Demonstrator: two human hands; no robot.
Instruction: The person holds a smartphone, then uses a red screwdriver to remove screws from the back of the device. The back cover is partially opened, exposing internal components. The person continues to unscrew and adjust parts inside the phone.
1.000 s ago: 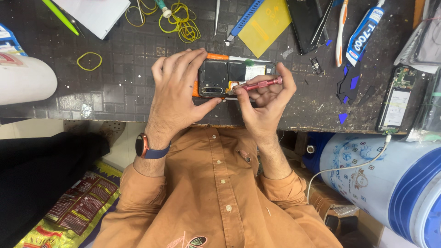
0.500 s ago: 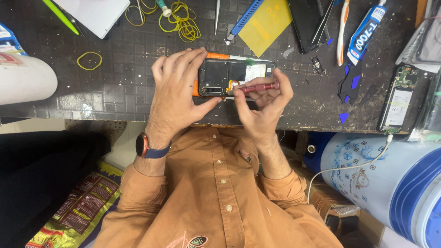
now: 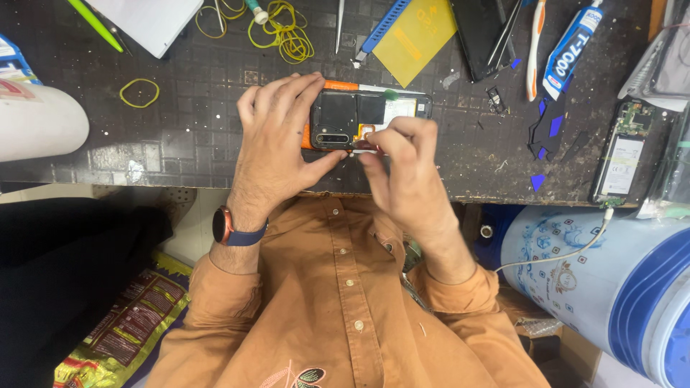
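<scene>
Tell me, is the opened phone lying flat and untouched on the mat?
No: the left hand grips the opened phone at its end while the right hand works at its lower edge.

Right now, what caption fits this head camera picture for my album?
Both hands, left hand and right hand, work on an opened phone on a dark workbench.

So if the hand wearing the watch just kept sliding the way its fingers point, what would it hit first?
The left hand lies on the opened phone, fingers pointing up the dark mat. Going straight on, it would probably first meet the tangle of yellow rubber bands, though depth is hard to judge from above.
</scene>
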